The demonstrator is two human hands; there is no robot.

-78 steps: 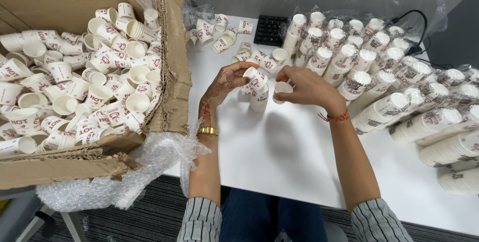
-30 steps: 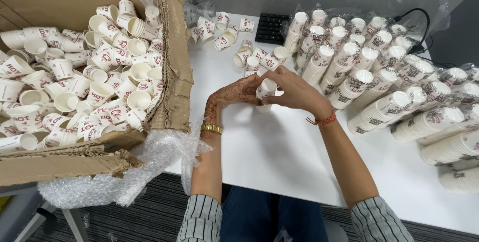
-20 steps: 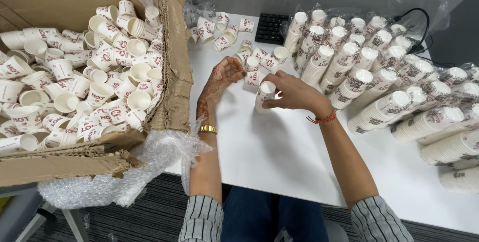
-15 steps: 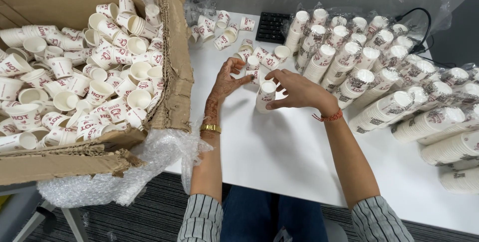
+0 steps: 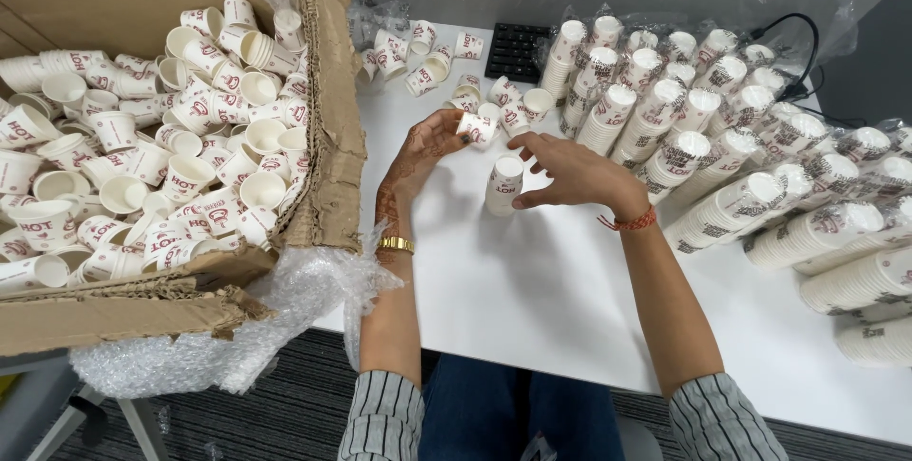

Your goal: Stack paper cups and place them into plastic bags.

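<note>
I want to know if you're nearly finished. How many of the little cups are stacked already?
Lots are done: many stacked cups lie on the white table. In hand now: the right hand holds a short stack, and the left hand picks up a loose cup. Left: the cardboard box is full of loose cups, so plenty remains.

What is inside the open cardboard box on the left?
The cardboard box is heaped with loose small paper cups, white with red print, lying every way. Clear plastic wrap spills from under its flap. The box bottom is covered by the heap.
</note>
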